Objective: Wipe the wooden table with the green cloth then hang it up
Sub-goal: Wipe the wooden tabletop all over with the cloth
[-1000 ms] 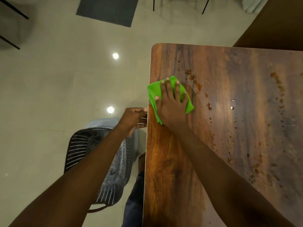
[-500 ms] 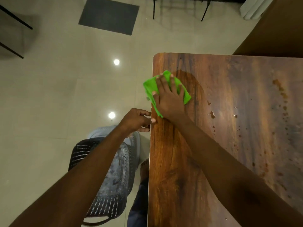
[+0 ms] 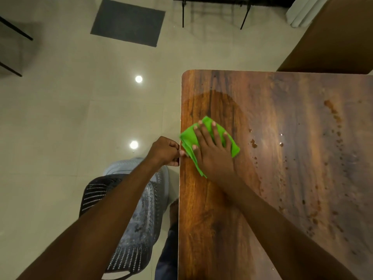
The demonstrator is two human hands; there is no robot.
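Head view: green cloth [image 3: 188, 141] under fingers [image 3: 217, 135]

No readable text anywhere (wooden table [image 3: 212, 219] included); no labels.

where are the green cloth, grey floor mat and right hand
green cloth [image 3: 188, 142], head view, left flap
grey floor mat [image 3: 128, 22], head view, its middle
right hand [image 3: 214, 155], head view, its back
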